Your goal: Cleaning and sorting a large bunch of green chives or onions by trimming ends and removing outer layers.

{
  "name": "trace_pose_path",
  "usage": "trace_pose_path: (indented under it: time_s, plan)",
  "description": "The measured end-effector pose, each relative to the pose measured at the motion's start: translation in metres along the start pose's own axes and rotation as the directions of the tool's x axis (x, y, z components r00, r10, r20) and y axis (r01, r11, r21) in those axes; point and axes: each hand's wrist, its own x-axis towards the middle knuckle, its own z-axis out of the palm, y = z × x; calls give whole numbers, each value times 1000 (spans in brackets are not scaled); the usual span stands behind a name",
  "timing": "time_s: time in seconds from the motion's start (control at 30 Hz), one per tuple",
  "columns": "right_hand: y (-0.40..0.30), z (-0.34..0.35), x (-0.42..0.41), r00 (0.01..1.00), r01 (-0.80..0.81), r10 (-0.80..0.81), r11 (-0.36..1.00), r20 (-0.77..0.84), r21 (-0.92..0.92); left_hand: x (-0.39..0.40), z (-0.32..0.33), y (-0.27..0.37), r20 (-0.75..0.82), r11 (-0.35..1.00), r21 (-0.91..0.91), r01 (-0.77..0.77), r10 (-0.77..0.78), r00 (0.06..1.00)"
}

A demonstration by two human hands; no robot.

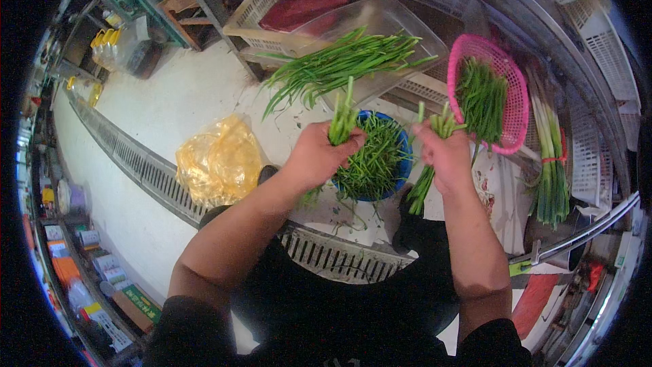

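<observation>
My left hand (pixel 326 155) is closed around a bunch of green stalks (pixel 345 117), its ends pointing up. My right hand (pixel 448 155) grips another bunch of green stalks (pixel 420 191), whose lower part hangs down to the left. Between the hands, a blue basin (pixel 406 163) on the floor holds a heap of cut or loose greens (pixel 372 158). Beyond it, long green stalks with leaves (pixel 351 58) lie on a clear plastic tub (pixel 379 86). A pink plastic basket (pixel 519 107) with thin green leaves (pixel 481 97) stands to the right of the basin.
A yellow plastic bag (pixel 224 158) lies on the floor at left, near a slotted drain grate (pixel 147 163). Green onions tied with a red band (pixel 552 173) lean at right. A cream crate (pixel 254 35) holding something red stands behind. Shelves with packages line the lower left.
</observation>
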Motion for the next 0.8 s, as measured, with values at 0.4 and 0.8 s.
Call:
trace_pose_path:
  time_s: [0.4,0.8]
  plan:
    - [4,27,-22,925,-158,95,977,368,145,-12,16,15,225,986,-161,47,-10,974]
    - [-1,23,-24,907,-230,133,952,399,204,-10,14,12,233,944,-305,128,-56,971]
